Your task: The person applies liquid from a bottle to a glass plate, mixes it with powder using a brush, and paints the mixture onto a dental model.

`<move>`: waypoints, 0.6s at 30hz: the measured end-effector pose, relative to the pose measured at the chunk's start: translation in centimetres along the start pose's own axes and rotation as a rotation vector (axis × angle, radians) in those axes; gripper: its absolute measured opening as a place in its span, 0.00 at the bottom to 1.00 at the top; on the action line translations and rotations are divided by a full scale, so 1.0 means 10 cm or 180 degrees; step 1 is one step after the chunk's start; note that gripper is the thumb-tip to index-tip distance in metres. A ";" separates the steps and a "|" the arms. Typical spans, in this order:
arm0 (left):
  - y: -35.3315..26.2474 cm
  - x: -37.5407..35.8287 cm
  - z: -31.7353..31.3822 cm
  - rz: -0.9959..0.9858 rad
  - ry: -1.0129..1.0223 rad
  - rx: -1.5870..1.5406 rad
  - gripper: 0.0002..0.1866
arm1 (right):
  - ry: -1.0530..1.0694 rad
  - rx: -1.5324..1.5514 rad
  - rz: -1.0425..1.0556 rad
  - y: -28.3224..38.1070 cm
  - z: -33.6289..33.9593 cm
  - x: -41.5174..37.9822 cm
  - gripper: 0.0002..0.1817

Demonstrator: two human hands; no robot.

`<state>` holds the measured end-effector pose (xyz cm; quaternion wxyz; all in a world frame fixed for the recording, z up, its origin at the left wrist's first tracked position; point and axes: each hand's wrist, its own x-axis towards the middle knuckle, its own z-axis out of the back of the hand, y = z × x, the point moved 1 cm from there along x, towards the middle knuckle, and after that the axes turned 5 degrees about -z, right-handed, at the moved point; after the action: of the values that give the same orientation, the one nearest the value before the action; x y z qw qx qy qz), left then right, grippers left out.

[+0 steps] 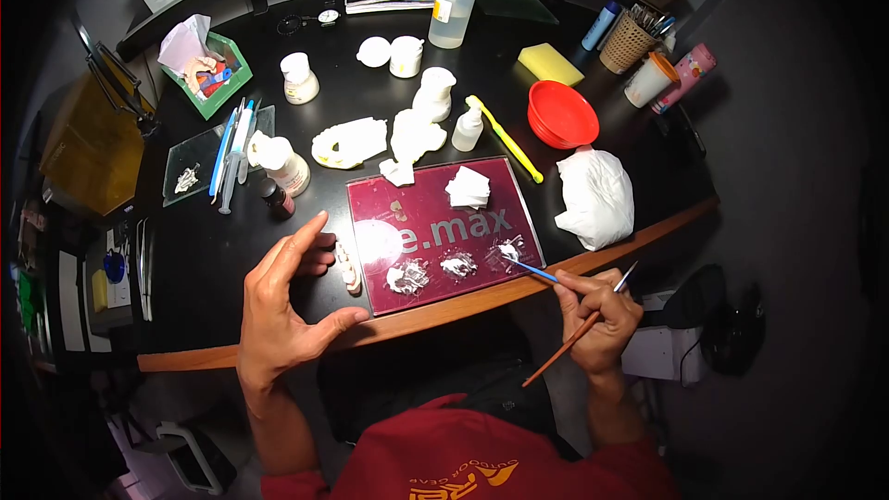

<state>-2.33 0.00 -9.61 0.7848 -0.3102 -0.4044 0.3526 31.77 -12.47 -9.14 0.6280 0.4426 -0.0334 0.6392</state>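
Note:
My right hand (pixel 600 319) is closed round a slim blue-handled tool (pixel 535 270) and a brown-handled brush (pixel 567 349). The blue tool's tip touches the rightmost white powdery heap (pixel 509 251) on a maroon glass slab (pixel 435 301); its exact kind I cannot make out. Two more white heaps, the middle one (pixel 458 265) and the left one (pixel 406 277), lie in the same row. My left hand (pixel 285 301) is open at the slab's left, thumb and fingers apart. Between it and the slab lies a small tooth-like dental model (pixel 347 268). Folded white tissue (pixel 469 188) sits on the slab.
Behind the slab are crumpled tissue (pixel 417 136), white jars (pixel 406 56), a dropper bottle (pixel 468 130) and a yellow-green toothbrush (pixel 507 141). A red bowl (pixel 563 114) and white bag (pixel 595 197) stand right. A wooden edge (pixel 444 306) borders the desk.

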 end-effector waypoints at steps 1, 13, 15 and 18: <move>0.00 0.00 0.00 -0.0006 -0.0002 -0.0003 0.55 | -0.0071 -0.0015 0.0011 0.01 -0.03 -0.04 0.21; 0.01 -0.02 0.00 -0.0061 -0.0032 -0.0002 0.55 | -0.0326 -0.0027 -0.0158 0.13 -0.10 -0.13 0.19; 0.00 -0.01 0.00 -0.0061 -0.0030 0.0006 0.55 | -0.0278 0.0000 -0.0104 0.14 -0.11 -0.13 0.19; 0.00 -0.01 -0.01 -0.0059 -0.0025 0.0000 0.55 | -0.0122 0.0048 0.0010 0.15 -0.15 -0.14 0.19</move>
<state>-2.34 -0.10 -9.71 0.7865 -0.3050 -0.4104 0.3465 29.46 -12.97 -10.12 0.6229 0.4595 -0.0414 0.6318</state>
